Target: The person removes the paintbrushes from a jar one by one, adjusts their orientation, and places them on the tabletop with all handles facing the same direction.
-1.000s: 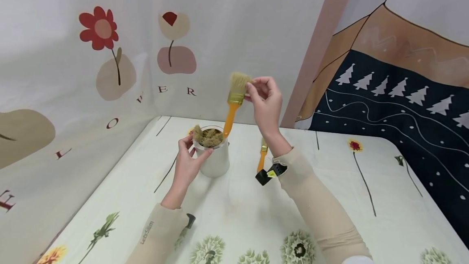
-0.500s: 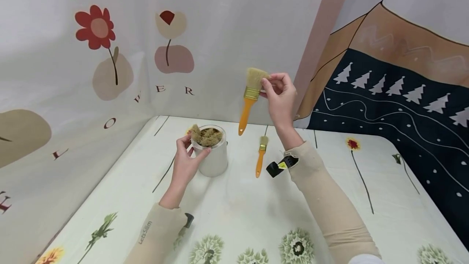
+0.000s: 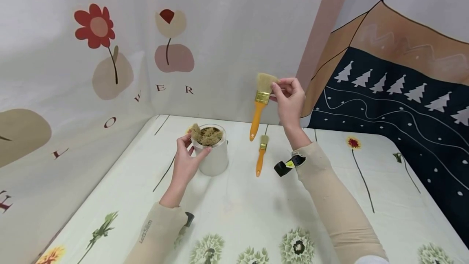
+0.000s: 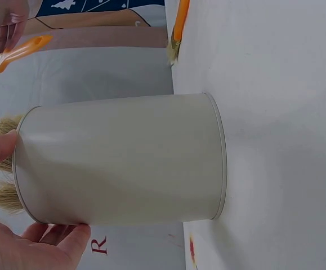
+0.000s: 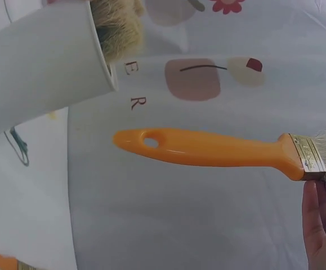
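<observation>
Large brush (image 3: 259, 104): up in the air above the far part of the table, bristles up, orange handle down and slightly tilted, clear of the container. Right hand (image 3: 290, 105) pinches it at the edge of the bristles by the brass ferrule, fingertips close together; hole near the handle end shows in the right wrist view. Pale container (image 3: 213, 161) stands upright on the table to the left of the brush, mouth up, bristle tufts (image 3: 209, 136) filling its opening, one poking over the rim. Left hand (image 3: 186, 163) grips it near the top, thumb at the rim, fingers around the left side. Small brush (image 3: 261, 156) lies on the table between container and right forearm, bristles pointing away from the person. Black strap (image 3: 289, 165) on the right wrist; flower-print cloth on the table (image 3: 234, 215); printed backdrop (image 3: 234, 31) behind
</observation>
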`<state>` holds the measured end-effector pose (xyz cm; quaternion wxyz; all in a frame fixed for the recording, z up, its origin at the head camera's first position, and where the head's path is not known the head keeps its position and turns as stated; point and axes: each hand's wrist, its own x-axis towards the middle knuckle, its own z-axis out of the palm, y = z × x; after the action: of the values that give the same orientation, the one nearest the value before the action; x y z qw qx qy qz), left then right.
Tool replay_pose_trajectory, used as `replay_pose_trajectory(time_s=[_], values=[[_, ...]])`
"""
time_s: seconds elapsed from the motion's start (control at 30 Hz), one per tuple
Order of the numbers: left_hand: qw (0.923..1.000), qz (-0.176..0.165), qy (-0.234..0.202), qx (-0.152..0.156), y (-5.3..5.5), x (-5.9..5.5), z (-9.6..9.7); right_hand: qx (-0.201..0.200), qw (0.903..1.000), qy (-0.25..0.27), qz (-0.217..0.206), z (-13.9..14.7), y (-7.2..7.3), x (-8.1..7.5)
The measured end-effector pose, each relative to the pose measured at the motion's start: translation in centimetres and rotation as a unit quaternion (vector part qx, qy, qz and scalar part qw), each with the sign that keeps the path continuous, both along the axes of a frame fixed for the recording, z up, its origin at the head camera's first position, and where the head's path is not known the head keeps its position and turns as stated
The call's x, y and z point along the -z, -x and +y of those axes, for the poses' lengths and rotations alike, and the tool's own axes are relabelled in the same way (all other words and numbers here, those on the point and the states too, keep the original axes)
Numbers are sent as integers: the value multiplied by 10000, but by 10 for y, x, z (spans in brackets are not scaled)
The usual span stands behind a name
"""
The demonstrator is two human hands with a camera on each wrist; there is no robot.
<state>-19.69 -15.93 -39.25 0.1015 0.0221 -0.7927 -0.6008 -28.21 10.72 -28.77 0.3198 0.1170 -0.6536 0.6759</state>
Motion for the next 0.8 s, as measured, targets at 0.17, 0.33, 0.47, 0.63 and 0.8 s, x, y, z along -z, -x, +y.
replay_pose_trajectory(time_s=[0.17, 0.33, 0.47, 0.63, 0.8], values=[[10000, -1, 6, -32, 1, 1, 0, 60, 9999, -87, -87, 6, 1, 8], [10000, 17, -19, -41, 1, 1, 0, 137, 9995, -172, -229, 12, 3, 16], [10000, 30, -46, -32, 1, 0, 0, 231, 9988, -214, -382, 16, 5, 22], [10000, 24, -58, -7, 1, -2, -1, 368, 9974, -284, -551, 22, 8, 31], [10000, 22, -61, 7, 1, -2, 0, 426, 9961, -318, -704, 30, 12, 42]])
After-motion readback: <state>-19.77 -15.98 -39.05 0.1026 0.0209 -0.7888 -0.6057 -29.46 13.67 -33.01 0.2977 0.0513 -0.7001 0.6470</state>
